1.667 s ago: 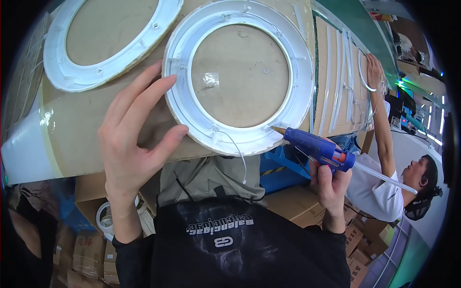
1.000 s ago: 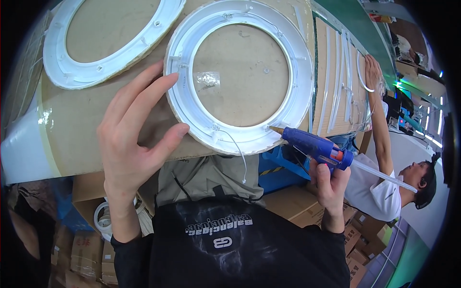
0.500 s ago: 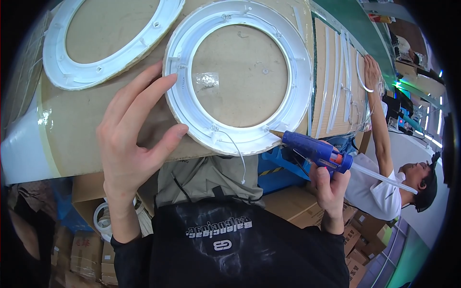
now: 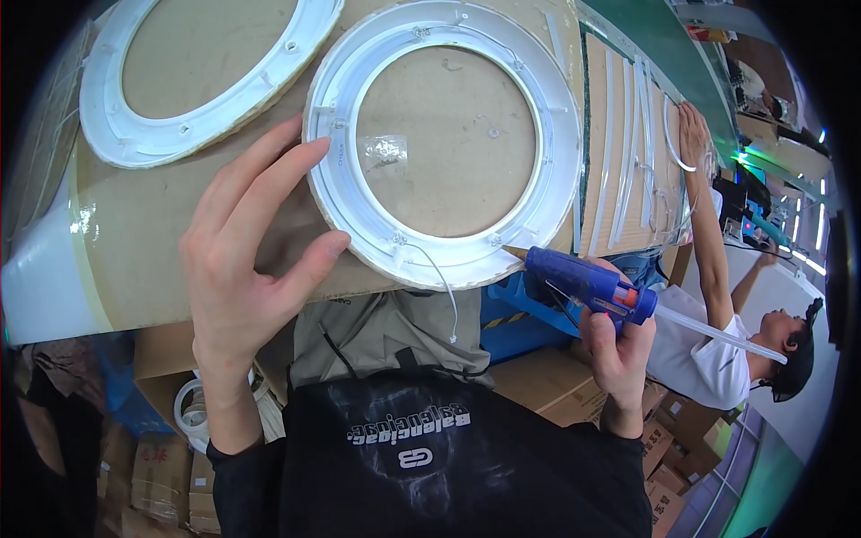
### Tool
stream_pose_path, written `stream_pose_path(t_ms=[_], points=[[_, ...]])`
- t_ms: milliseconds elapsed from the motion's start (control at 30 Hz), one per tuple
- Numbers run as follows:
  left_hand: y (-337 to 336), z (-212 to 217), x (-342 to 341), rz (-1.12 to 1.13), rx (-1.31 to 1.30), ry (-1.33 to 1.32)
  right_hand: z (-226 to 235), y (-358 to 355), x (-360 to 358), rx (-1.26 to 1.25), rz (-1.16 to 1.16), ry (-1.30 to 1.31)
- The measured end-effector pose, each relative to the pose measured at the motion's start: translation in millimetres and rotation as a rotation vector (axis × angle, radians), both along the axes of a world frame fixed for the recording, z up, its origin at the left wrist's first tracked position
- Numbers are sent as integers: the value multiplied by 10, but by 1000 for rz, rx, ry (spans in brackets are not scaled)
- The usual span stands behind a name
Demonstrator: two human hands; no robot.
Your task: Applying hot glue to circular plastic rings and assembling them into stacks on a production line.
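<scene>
Gripping a blue glue gun (image 4: 574,276) with the right hand (image 4: 619,345) wrapped around its handle, nozzle at the lower right of a white ring (image 4: 558,143) lying on cardboard (image 4: 143,215). Loosely spreading the left hand (image 4: 242,242), fingertips merely at the ring's left rim. Farther out, left of the ring, a second ring (image 4: 103,99); right of it, pale strips (image 4: 602,152).

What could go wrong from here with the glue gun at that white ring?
1. The nozzle of the glue gun in the right hand is close to a small fitting on the white ring; a slip might smear glue there.
2. The thin wire dangles past the ring's near rim, so it might snag.
3. The left hand isn't clamped around the ring; a nudge could shift it.
</scene>
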State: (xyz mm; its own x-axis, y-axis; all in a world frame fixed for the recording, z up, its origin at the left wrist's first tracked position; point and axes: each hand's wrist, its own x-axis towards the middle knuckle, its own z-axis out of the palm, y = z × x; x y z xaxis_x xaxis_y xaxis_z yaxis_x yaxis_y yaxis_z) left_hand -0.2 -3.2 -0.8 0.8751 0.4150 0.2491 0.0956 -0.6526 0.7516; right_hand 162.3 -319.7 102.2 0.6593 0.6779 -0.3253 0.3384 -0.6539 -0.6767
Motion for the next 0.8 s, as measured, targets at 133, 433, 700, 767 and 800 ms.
stream_pose_path(t_ms=[133, 433, 700, 767, 800], points=[[20, 46, -26, 9, 12, 20, 85, 179, -82, 37, -193, 175], [8, 60, -28, 4, 5, 32, 62, 113, 191, 193, -151, -27], [-8, 49, -6, -5, -10, 29, -176, 180, 348, 226, -178, -54], [-4, 59, -10, -9, -9, 34, -176, 165, 363, 206, -190, -50], [-1, 60, -14, -7, -10, 34, -182, 170, 360, 206, -191, -50]])
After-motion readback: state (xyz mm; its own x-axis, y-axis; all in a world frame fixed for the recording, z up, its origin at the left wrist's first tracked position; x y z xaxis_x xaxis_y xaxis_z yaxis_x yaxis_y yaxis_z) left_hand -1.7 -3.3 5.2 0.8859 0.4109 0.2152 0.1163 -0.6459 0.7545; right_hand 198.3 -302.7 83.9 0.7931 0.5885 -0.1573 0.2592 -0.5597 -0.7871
